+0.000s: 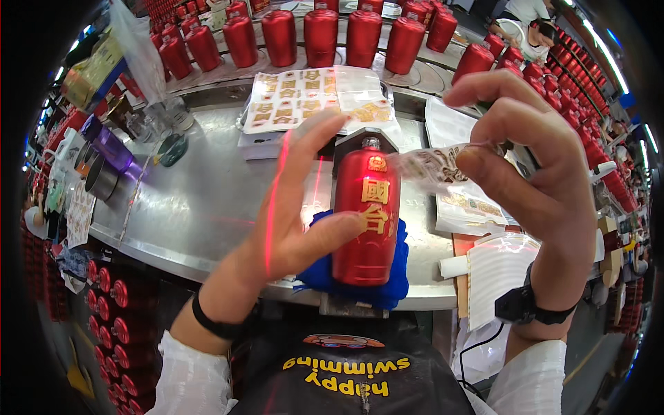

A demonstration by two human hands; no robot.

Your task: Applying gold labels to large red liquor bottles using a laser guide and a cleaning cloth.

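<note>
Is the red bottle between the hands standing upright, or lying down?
Lying down: the red bottle has its front upward, neck pointing away, blue cloth beneath.

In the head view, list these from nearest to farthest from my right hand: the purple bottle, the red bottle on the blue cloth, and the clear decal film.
1. Clear decal film: pinched in your right hand.
2. Red bottle: left of that hand, on the blue cloth.
3. Purple bottle: far over on the left.

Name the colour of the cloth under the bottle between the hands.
Blue: the cloth shows best in the head view.
</note>
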